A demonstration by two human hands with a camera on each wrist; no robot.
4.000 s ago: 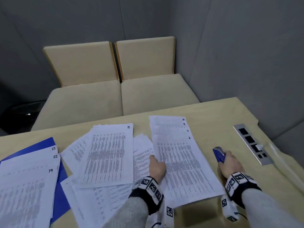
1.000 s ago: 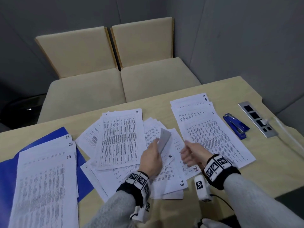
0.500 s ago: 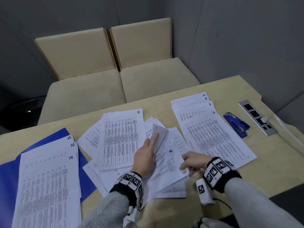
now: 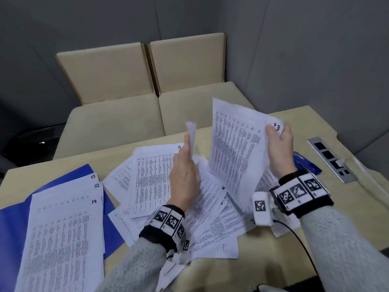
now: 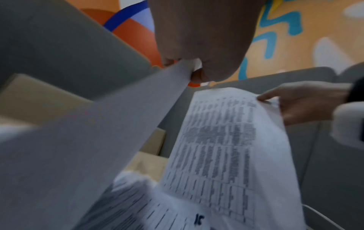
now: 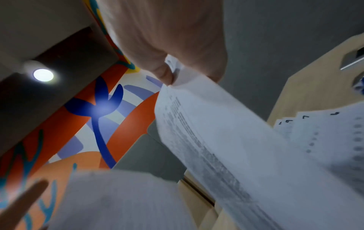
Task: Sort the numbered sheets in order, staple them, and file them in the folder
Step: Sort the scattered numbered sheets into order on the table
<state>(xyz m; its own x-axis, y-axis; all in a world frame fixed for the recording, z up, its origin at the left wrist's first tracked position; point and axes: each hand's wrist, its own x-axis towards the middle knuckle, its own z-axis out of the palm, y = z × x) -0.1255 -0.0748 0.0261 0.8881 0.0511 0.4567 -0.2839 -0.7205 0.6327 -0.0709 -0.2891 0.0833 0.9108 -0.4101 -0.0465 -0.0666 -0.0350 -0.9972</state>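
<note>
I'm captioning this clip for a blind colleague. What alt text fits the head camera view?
Two hands lift printed sheets above a paper-strewn table: the right hand pinches sheet 3, the left hand another sheet. A blue folder lies left.

Folder (image 4: 14, 220) left under a sheet stack (image 4: 63, 239), loose sheets (image 4: 151, 175) centre, stapler (image 4: 305, 165) right

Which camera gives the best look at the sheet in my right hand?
The head view: the sheet shows nearly whole, with a handwritten 3 at the corner the right hand pinches. The left wrist view shows its print blurred and no number. The right wrist view shows it edge-on and blurred.
</note>
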